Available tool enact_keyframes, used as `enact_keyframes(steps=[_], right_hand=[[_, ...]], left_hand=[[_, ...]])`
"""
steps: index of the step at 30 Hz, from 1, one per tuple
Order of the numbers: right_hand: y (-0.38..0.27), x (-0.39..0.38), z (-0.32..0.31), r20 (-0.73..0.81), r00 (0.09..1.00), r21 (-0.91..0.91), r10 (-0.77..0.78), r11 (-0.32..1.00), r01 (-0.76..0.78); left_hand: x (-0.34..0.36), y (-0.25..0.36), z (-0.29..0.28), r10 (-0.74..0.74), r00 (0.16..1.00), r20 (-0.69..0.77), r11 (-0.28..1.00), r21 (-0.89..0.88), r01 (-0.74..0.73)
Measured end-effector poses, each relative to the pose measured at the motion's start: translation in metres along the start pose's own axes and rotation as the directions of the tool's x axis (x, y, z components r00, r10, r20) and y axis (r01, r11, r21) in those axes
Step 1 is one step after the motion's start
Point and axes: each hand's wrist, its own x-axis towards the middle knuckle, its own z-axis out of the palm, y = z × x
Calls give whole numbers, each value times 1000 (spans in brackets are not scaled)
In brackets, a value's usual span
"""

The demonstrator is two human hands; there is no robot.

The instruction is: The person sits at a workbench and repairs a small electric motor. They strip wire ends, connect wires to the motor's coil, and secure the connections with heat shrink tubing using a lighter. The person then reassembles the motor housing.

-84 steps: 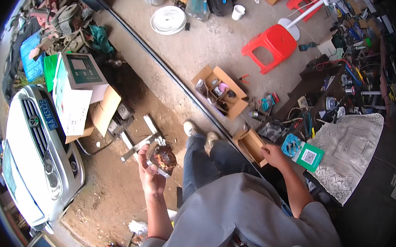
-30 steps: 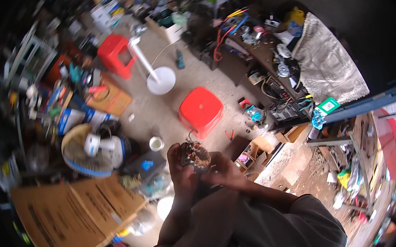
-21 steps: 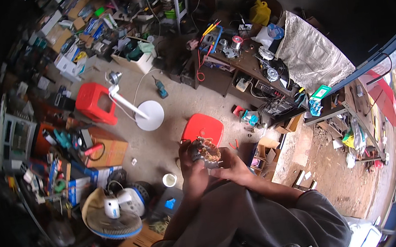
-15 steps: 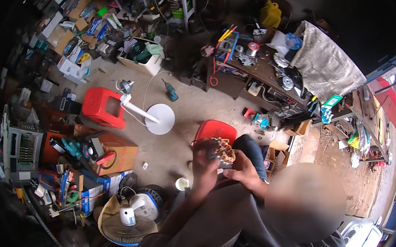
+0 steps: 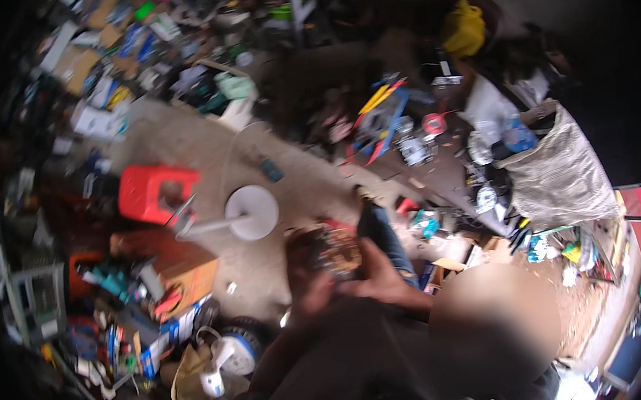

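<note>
I have the copper-wound part [image 5: 345, 249] in the air, between both hands and in front of the dark shirt [image 5: 319, 352], to the left of the desk [image 5: 439, 165]. The left hand [image 5: 308, 277] is grasping its left side, the right hand [image 5: 379, 272] its right side; the exact fingers I cannot tell, because of blur. Along the desk's right edge I see a grey cloth [image 5: 563, 179].

From my end, I see coppery metal windings, rough though blurred, on the coil part [image 5: 342, 250]; smooth, fairly glossy plastic on the red stool [image 5: 135, 195]; a smooth, pale disc base [image 5: 259, 208]; creased thin plastic on the yellow bag [image 5: 463, 31]; matt, rumpled cloth on the cover [image 5: 563, 186]; matt cardboard on the box [image 5: 197, 284].
</note>
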Motion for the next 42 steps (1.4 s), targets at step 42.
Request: enact_keyframes(steps=[42], right_hand=[[190,-179,-197,-692,-239,-635,-681,415,652]], left_hand=[[179,-306,162,-94,368,925,584,351,-732]])
